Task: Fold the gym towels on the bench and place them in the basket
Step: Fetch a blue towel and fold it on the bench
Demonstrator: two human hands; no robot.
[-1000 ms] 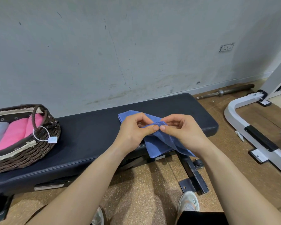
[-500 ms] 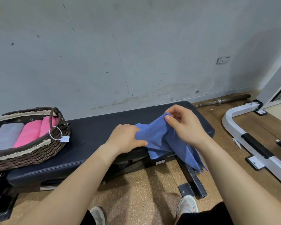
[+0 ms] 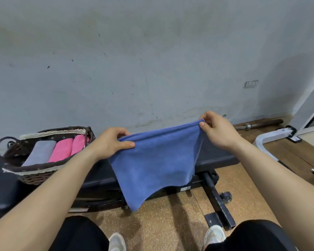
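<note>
Head view: the left hand and right hand each pinch a top corner of the blue towel, which hangs spread over the worktop, right of the basket. Its lower edge hangs unevenly, so the fold may come out skewed, and a weak pinch could drop it to the floor.

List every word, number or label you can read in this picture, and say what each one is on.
No text here can be read.
Wall plate: dark marks, too small and blurred to read.
White sticker on the bench frame: too small to read.
Pale sticker lower on the same frame: blurred, unreadable.
</note>
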